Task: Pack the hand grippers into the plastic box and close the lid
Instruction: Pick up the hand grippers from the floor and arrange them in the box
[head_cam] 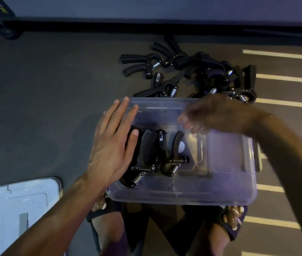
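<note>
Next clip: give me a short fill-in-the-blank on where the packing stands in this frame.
1. The lid lies on the floor to the person's ____ of the plastic box.
2. The left hand presses on the hand grippers at the box's ____ end.
3. The pile of unpacked grippers lies on the ____ beyond the box.

Missing words: left; left; floor

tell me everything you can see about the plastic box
The plastic box is a clear, rectangular tub with rounded corners and a thin rim, standing open on the dark floor in front of the person's feet. Its lid lies apart, to the left. A few black hand grippers with steel springs lie in its left half; the right half looks bare. The left hand rests flat on its left edge; the blurred right hand hovers over its far rim.
</note>
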